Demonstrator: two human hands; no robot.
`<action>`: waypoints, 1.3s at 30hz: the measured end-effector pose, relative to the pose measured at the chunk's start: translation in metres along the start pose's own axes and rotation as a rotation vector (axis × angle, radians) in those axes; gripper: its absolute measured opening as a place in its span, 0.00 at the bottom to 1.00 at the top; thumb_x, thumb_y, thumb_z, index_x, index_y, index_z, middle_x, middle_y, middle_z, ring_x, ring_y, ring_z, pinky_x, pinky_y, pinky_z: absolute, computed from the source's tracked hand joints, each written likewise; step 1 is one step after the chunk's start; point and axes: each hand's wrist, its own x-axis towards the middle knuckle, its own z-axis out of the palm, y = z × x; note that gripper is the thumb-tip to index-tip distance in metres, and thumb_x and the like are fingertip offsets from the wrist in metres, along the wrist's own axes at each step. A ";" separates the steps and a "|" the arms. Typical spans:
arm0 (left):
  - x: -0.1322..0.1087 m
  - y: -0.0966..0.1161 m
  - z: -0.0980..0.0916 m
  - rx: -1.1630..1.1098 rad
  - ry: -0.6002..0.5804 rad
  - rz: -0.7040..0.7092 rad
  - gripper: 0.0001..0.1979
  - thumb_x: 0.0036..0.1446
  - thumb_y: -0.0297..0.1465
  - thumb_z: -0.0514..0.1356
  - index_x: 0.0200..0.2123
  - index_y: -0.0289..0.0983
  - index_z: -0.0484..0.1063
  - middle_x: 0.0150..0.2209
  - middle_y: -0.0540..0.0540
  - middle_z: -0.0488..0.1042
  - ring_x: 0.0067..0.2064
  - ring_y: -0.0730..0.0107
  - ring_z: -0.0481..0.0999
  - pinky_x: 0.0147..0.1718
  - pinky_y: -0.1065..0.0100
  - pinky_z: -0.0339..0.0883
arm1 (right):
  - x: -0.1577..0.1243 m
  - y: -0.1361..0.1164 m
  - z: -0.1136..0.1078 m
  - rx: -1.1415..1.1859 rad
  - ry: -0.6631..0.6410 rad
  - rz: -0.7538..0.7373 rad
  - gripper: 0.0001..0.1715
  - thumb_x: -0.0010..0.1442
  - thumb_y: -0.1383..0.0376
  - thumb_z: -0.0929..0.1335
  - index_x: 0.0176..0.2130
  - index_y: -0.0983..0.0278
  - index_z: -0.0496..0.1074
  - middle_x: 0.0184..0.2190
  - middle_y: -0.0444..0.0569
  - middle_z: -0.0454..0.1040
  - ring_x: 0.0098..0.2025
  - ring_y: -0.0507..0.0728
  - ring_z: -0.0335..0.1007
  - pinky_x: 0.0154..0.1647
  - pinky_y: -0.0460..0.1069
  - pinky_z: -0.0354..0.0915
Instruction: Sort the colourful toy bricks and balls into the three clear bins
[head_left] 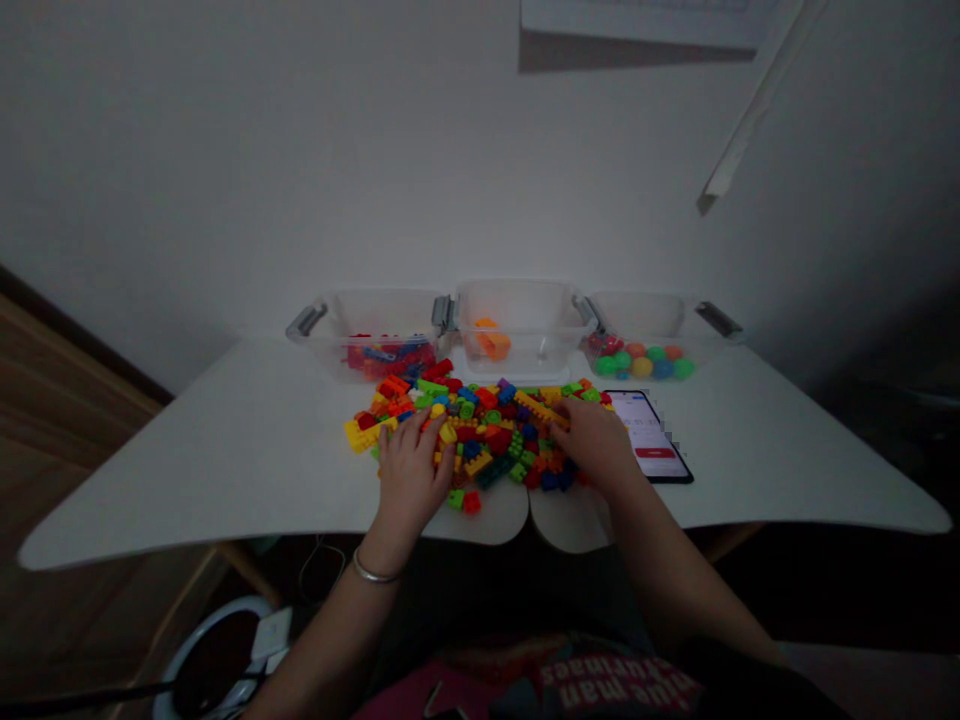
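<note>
A heap of colourful plastic building bricks [491,437] lies spread across the middle of the table. My left hand [412,468] rests palm down over the heap's left side, its fingers apart and touching bricks. At the right side is my right hand [598,440], with thumb and fingertips closed around the end of a long yellow building brick [536,406]. Part of that brick's end is hidden by the fingers. A green brick [456,498] and an orange-red brick [472,502] sit at the heap's near edge.
Three clear bins stand along the wall: the left bin [345,310] holds red and blue pieces, the middle bin [525,300] an orange piece [493,342], the right bin [637,310] coloured balls [656,362]. A phone [651,440] lies beside my right hand on the white table [225,440].
</note>
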 end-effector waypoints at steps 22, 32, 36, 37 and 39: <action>0.001 0.010 -0.018 -0.123 0.079 0.050 0.21 0.66 0.39 0.52 0.58 0.41 0.72 0.59 0.41 0.74 0.62 0.50 0.67 0.66 0.42 0.49 | -0.024 -0.019 0.025 0.684 0.136 -0.350 0.15 0.61 0.63 0.68 0.48 0.60 0.76 0.45 0.52 0.81 0.45 0.59 0.79 0.47 0.54 0.75; 0.015 0.033 -0.028 -0.407 -0.160 0.125 0.14 0.62 0.39 0.60 0.48 0.43 0.78 0.43 0.44 0.82 0.45 0.57 0.79 0.46 0.53 0.71 | -0.031 -0.035 0.039 0.664 0.180 -0.436 0.14 0.60 0.65 0.69 0.47 0.60 0.76 0.43 0.51 0.81 0.46 0.59 0.79 0.48 0.54 0.74; 0.016 0.030 -0.026 -0.420 -0.147 0.119 0.12 0.61 0.40 0.62 0.45 0.44 0.79 0.42 0.44 0.82 0.45 0.56 0.80 0.47 0.51 0.71 | -0.031 -0.028 0.037 0.636 0.203 -0.474 0.16 0.61 0.65 0.68 0.50 0.60 0.74 0.47 0.51 0.81 0.49 0.59 0.78 0.51 0.55 0.73; 0.016 0.028 -0.027 -0.432 -0.134 0.109 0.12 0.60 0.40 0.62 0.44 0.43 0.79 0.42 0.44 0.82 0.45 0.56 0.80 0.47 0.51 0.71 | -0.031 -0.025 0.036 0.608 0.231 -0.478 0.17 0.62 0.65 0.67 0.51 0.60 0.74 0.48 0.52 0.80 0.50 0.60 0.77 0.52 0.56 0.72; 0.017 0.024 -0.027 -0.480 -0.104 0.058 0.12 0.60 0.41 0.62 0.43 0.42 0.79 0.42 0.43 0.82 0.45 0.56 0.80 0.48 0.51 0.72 | -0.028 -0.016 0.033 0.518 0.312 -0.465 0.18 0.62 0.65 0.67 0.51 0.62 0.74 0.50 0.54 0.79 0.53 0.62 0.75 0.56 0.59 0.69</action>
